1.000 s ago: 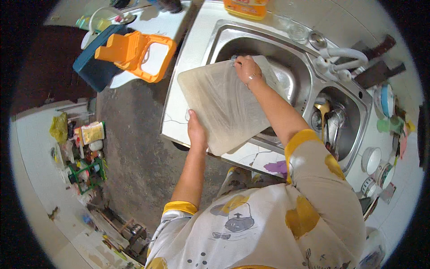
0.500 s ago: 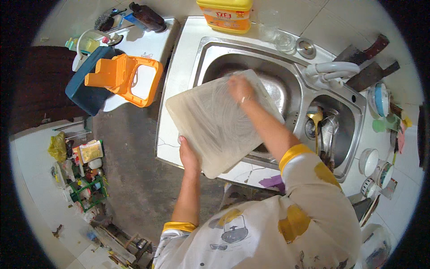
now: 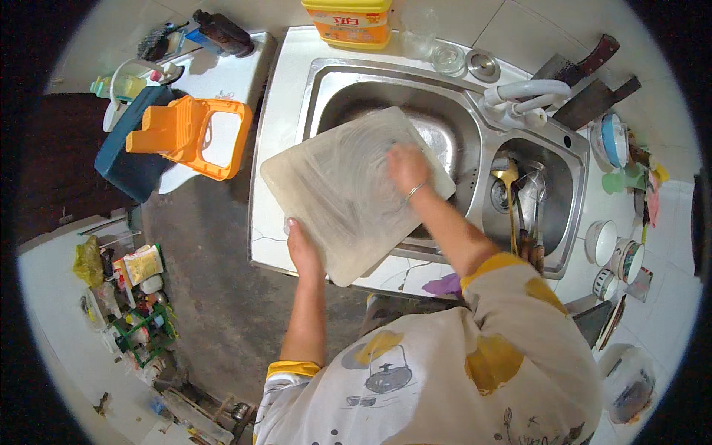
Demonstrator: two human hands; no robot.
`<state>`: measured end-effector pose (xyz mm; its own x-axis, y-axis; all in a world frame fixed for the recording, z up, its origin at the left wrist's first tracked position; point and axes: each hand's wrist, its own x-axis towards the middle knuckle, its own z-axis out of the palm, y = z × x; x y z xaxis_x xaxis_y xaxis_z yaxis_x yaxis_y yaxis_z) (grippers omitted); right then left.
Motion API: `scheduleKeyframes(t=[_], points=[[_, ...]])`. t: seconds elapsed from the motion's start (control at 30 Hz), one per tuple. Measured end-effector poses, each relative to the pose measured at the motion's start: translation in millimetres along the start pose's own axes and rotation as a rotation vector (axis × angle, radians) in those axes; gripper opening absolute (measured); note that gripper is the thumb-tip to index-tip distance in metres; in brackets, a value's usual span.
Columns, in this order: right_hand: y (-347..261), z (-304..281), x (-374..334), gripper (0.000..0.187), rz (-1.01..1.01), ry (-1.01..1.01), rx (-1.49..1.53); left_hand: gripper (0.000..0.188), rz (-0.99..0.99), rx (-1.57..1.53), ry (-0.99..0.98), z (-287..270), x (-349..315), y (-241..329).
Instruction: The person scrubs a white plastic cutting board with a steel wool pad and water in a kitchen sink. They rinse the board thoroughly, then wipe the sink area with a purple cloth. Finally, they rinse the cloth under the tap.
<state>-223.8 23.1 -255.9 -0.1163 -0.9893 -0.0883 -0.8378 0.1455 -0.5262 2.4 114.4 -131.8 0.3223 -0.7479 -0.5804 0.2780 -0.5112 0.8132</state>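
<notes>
A large pale cutting board (image 3: pixel 334 185) with rounded corners lies slanted across the front left of the sink (image 3: pixel 315 81), covering part of the big basin. Its face carries curved, whitish smears. My left hand (image 3: pixel 304 251) grips the board at its near left edge, thumb on top and fingers out of sight beneath. Pressed to the board's right part is my right hand (image 3: pixel 409 172), closed, with a bracelet at the wrist. Whatever it may hold is hidden under the fingers.
In the small basin stand a gold-coloured ladle (image 3: pixel 507 178) and other utensils. The white faucet (image 3: pixel 530 93) rises behind. Cleavers (image 3: pixel 597 104) hang at the back right; bowls (image 3: pixel 601 242) line the right side. An orange plastic frame (image 3: pixel 222 141) rests on the left stand.
My right hand has slid across the board, away from its far edge, toward me and the right. My left hand keeps its hold. The whole view has shifted slightly.
</notes>
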Motion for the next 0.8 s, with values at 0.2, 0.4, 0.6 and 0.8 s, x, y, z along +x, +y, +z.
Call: scheduleKeyframes(t=[0.2, 0.4, 0.6, 0.8], points=[[45, -14, -23, 0.027, 0.362, -0.088, -0.146, 0.061, 0.152, -0.010, -0.108, -3, 9, -6], [-64, -51, -94, 0.026, -0.008, -0.167, -0.049, 0.062, 0.080, 0.077, -0.083, -1, 0, 7], [28, -45, -31, 0.028, 0.428, -0.252, -0.155, 0.058, 0.080, 0.048, -0.022, 6, -6, 7], [-80, -56, -132, 0.024, -0.131, -0.381, -0.228, 0.060, 0.103, -0.014, -0.125, 2, 1, 3]])
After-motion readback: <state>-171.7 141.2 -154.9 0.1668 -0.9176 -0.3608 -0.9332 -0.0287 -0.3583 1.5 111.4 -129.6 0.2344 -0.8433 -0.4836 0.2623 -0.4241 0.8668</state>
